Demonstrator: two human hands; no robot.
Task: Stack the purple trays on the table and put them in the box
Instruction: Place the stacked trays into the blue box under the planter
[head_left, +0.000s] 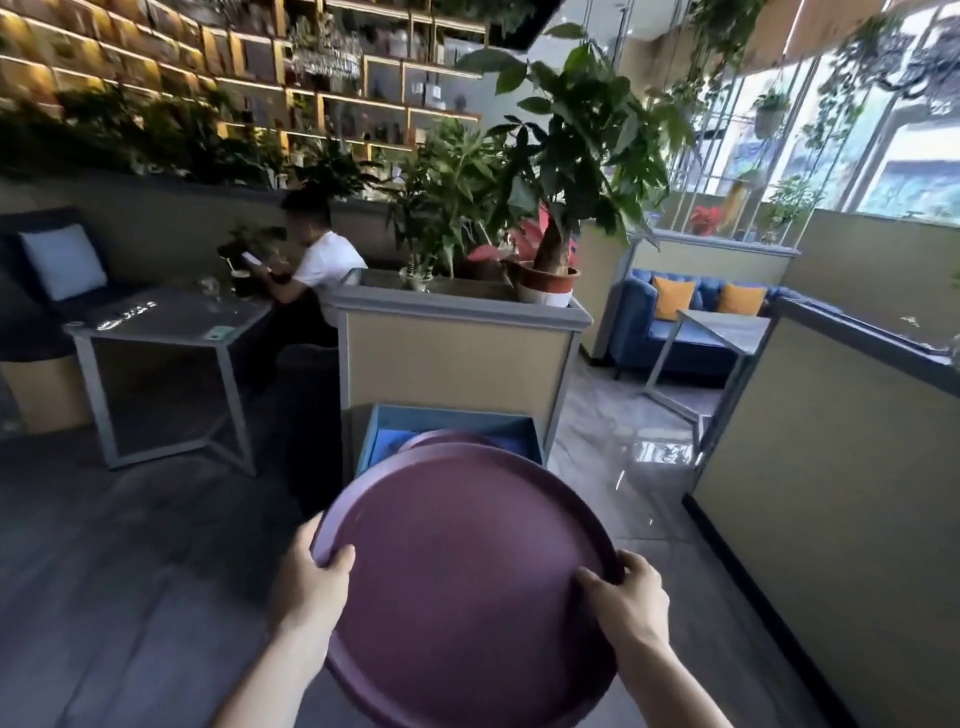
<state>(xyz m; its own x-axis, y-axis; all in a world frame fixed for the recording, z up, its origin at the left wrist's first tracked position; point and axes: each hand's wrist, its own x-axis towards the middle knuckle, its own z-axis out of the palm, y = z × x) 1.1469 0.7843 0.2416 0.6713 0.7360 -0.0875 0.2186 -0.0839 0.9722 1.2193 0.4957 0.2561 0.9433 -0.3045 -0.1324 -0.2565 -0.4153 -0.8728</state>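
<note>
Plant-filled café, hands gripping purple tray above blue box

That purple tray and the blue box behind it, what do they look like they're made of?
The purple tray, held in both hands, looks like matte moulded plastic: even colour, soft sheen, smooth raised rim. The blue box has thin, straight, dull walls, so possibly plastic or coated board; the picture leaves that open.

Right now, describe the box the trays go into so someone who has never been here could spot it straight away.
Find the beige planter divider holding the potted plants in the middle of the room. On the floor against its front stands the blue box, open-topped, just beyond the purple tray held in both hands. It is the only blue container there, and a purple rim shows inside it.
</note>
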